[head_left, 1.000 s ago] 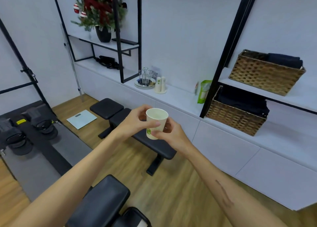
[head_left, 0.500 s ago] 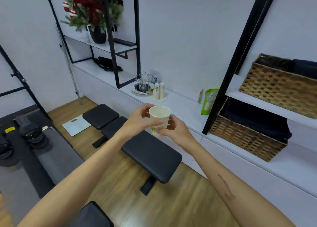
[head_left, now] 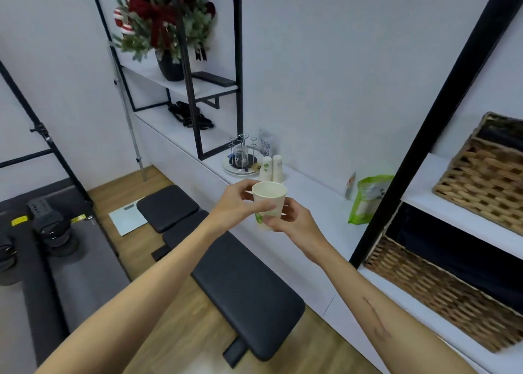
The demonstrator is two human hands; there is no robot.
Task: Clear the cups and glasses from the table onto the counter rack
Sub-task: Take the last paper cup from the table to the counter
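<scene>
A white paper cup point(head_left: 268, 201) with a green print is upright in mid-air before me, empty inside. My left hand point(head_left: 236, 204) grips its rim and side from the left. My right hand point(head_left: 291, 220) holds its lower part from the right. Beyond it on the white counter point(head_left: 317, 192) stands a wire cup rack point(head_left: 242, 155) on a round plate, with one clear glass on it. Two stacks of upturned paper cups point(head_left: 271, 168) stand just right of the rack.
A black padded bench point(head_left: 240, 283) runs along the floor between me and the counter. A green bag point(head_left: 366, 201) lies on the counter beside a black post point(head_left: 424, 124). Wicker baskets point(head_left: 441, 291) fill the right shelves. A potted plant point(head_left: 167, 25) is on the upper shelf.
I have moved closer to the counter with the cup in both hands. The rack and cup stacks now appear larger and nearer, just beyond the cup.
</scene>
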